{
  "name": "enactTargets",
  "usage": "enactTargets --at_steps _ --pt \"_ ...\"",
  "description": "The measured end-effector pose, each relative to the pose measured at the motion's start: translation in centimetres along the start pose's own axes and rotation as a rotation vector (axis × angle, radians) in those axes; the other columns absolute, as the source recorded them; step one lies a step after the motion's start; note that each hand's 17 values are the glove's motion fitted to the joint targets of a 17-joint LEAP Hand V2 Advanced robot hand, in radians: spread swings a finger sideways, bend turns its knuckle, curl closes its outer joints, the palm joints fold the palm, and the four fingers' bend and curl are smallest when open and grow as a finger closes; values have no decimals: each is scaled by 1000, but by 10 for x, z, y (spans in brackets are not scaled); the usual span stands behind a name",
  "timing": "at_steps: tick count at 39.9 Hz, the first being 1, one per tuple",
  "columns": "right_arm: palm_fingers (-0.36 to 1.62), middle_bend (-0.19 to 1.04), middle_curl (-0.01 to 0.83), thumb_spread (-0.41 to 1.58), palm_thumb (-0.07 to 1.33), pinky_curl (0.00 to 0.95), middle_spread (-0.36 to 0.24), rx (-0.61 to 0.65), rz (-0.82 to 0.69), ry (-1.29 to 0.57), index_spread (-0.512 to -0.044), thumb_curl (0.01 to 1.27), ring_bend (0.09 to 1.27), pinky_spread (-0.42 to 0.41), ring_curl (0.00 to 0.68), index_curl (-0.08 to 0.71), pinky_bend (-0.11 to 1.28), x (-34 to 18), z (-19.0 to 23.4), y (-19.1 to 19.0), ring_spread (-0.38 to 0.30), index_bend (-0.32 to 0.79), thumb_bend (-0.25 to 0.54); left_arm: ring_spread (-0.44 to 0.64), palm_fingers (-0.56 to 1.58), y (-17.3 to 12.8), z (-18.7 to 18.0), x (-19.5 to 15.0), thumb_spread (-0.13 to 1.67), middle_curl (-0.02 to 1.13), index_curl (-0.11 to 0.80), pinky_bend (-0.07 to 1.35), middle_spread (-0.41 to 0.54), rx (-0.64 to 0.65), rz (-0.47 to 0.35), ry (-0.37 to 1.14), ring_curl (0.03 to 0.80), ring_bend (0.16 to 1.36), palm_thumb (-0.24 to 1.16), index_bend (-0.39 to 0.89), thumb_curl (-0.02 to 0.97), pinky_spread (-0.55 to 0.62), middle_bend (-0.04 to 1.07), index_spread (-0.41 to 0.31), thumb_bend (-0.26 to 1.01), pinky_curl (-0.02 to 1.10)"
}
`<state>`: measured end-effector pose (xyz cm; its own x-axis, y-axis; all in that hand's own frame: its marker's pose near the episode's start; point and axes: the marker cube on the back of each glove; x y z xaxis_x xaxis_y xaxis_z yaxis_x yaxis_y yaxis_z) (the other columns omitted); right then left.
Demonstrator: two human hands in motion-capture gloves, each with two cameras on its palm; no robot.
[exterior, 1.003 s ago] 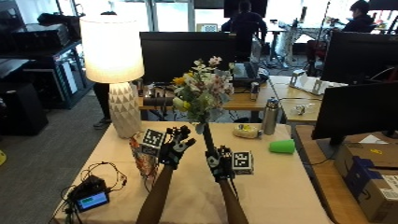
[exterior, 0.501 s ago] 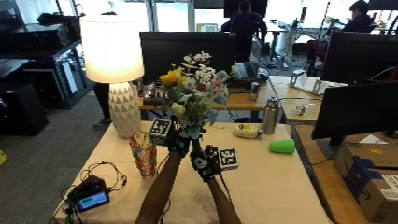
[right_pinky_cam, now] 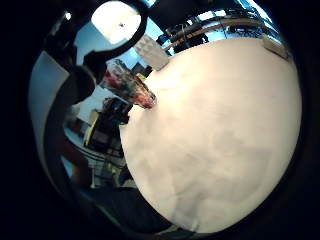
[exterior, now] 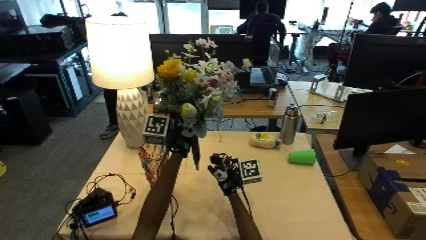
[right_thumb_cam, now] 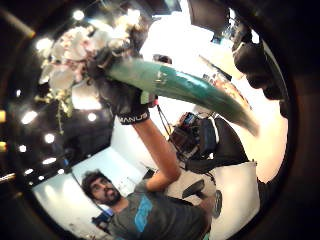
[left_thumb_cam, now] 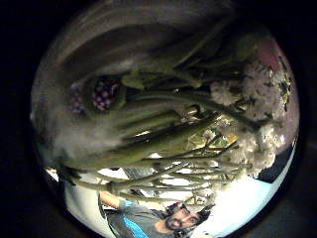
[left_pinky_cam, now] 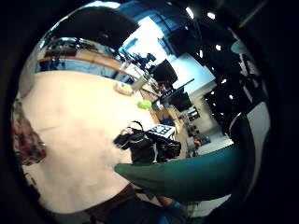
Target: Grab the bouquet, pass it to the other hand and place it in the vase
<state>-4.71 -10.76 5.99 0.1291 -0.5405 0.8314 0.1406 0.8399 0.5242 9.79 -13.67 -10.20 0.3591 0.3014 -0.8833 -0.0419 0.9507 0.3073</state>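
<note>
Left hand (exterior: 180, 141) grip clenched round tapering green bouquet (exterior: 194, 89) stems; right hand (exterior: 225, 175) apparently released, fingers relaxed

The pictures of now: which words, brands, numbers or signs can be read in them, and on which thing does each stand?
"MANUS": on the cuff of the black glove of the left hand, which grips the bouquet, seen in the right thumb side palm view.
Cardboard box at the table's side, outside view: a yellow mark and a label, too small to read.
Small device on the table: its screen is lit, nothing on it is legible.
</note>
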Motion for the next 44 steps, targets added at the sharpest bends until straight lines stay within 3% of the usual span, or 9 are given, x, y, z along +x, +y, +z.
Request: enactTargets --at_steps 3,8,14,21,35,38,42,43,44 --pt "819 512 538 897 872 458 -177 23 68 -19 -294 602 752 -116 482 469 638 3 -9 6 -195 152 -30 -345 1250 -9 -27 9 294 517 316 549 -307 68 122 -91 435 757 959 164 652 -363 452 -279 -16 440" --pt "806 467 508 949 867 419 -176 52 103 -9 -300 580 630 -8 431 440 576 7 -19 11 -177 139 -22 -347 1227 -6 -74 20 277 527 332 552 -305 244 -29 -105 446 759 964 153 677 -366 449 -278 -25 443" --pt "821 422 484 990 855 386 -176 54 187 -9 -303 557 549 64 395 413 517 9 -15 15 -164 130 -23 -348 1212 -4 -138 9 292 538 342 560 -309 473 -81 -176 456 761 960 144 696 -364 442 -273 -30 446" --pt "845 378 466 1020 848 373 -176 37 115 -1 -307 538 498 120 384 391 470 17 -5 12 -154 132 -22 -348 1205 -7 -178 -17 315 547 350 561 -311 572 -129 -223 464 762 960 140 714 -364 435 -271 -30 450" --pt "865 327 454 1043 851 361 -174 19 235 -8 -308 513 424 171 381 358 396 10 9 17 -143 128 -19 -341 1159 -13 -184 -115 341 568 361 541 -308 399 -324 -283 468 735 958 130 741 -350 445 -259 -30 451" --pt "866 318 452 1045 853 360 -172 26 175 14 -308 508 409 178 381 353 384 16 5 14 -142 129 -20 -329 1049 -6 -180 -127 374 569 353 497 -301 309 -388 -279 464 704 954 107 741 -328 439 -245 -32 441" --pt "865 305 451 1047 854 359 -171 38 154 42 -308 503 392 190 382 348 368 16 -1 13 -137 132 -20 -293 634 7 -181 -143 583 600 295 411 -261 234 -423 -310 491 704 855 -8 692 -179 448 -133 -61 450" --pt "871 304 451 1047 854 361 -171 42 154 28 -307 502 386 191 381 346 373 14 -1 13 -137 128 -20 -300 787 9 -182 -147 575 619 304 457 -263 228 -423 -317 501 718 878 50 697 -212 475 -158 -39 470" --pt "868 301 450 1047 854 358 -171 44 147 7 -307 501 382 193 380 345 363 11 -1 13 -136 131 -20 -282 615 12 -183 -151 632 588 271 390 -253 223 -421 -323 473 702 837 -10 677 -147 442 -105 -58 431"
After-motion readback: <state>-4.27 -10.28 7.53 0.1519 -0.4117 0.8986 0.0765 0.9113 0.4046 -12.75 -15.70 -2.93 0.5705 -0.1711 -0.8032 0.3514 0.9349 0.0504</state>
